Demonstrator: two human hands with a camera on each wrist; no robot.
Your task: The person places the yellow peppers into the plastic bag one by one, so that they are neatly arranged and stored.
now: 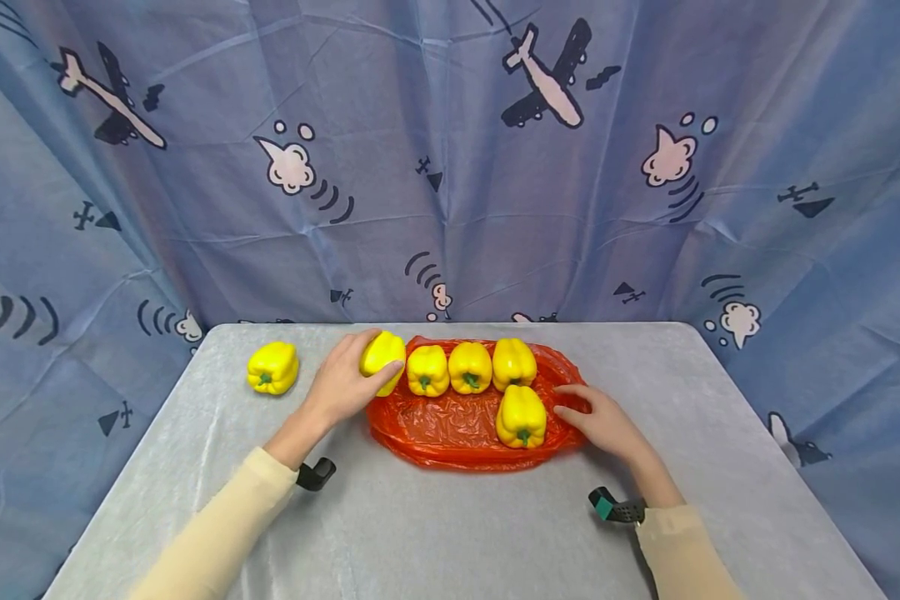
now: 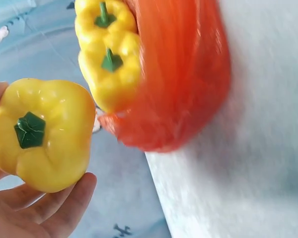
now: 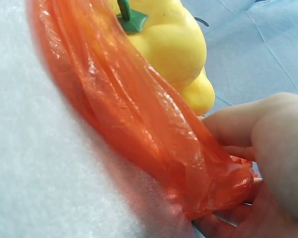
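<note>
My left hand point(image 1: 345, 375) grips a yellow bell pepper point(image 2: 64, 131) with a green stem, thumb on one side and fingers on the other. The pepper is over the left end of a red plastic bag point(image 1: 435, 425) spread out on the table. On the bag sit several more yellow bell peppers: a row along the back, with one pepper point(image 1: 521, 417) in front of the row's right end. At the bag's right end, my right hand point(image 1: 606, 421) holds the bag's edge between thumb and fingers, as the right wrist view shows.
One more yellow bell pepper point(image 1: 273, 367) lies by itself on the grey table point(image 1: 450, 542), left of my left hand. Behind the table's far edge hangs a blue curtain point(image 1: 390, 167) printed with planes and clouds. Each wrist wears a dark strapped device.
</note>
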